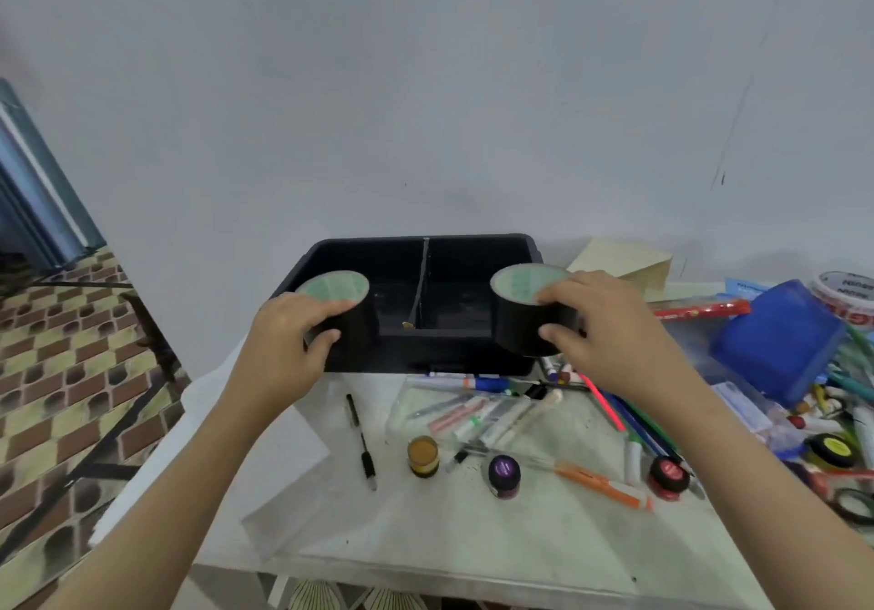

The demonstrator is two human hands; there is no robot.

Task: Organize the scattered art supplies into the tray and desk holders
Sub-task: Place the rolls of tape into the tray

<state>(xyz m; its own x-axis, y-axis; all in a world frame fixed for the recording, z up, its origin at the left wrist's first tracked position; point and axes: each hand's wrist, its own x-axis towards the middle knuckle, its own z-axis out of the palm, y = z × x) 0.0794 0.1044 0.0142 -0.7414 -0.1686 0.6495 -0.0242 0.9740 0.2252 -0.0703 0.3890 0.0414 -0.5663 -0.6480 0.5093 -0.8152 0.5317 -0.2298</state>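
In the head view, we are holding 2 black tape rolls, 1 in each hand. Our left hand (284, 344) is gripping the left tape roll (340, 314), fingers curling over its top edge and thumb pressing its side wall. Our right hand (615, 325) is gripping the right tape roll (520, 325) the same way. Both rolls are standing with their axes roughly upright, pale green faces pointing up.

The black tray (425, 363) is sitting at 12 o'clock from our hands, split by a divider (421, 288) into 2 compartments. The left roll is overlapping the tray's near corner at 9 o'clock, the right roll the near corner at 3 o'clock; whether either is touching the rim, we cannot tell. Each compartment is lying inward and toward 12 o'clock of its roll, so we are judging each hand nearer its own side. Markers (477, 413) and paint pots (503, 474) are lying loose at 6 o'clock.
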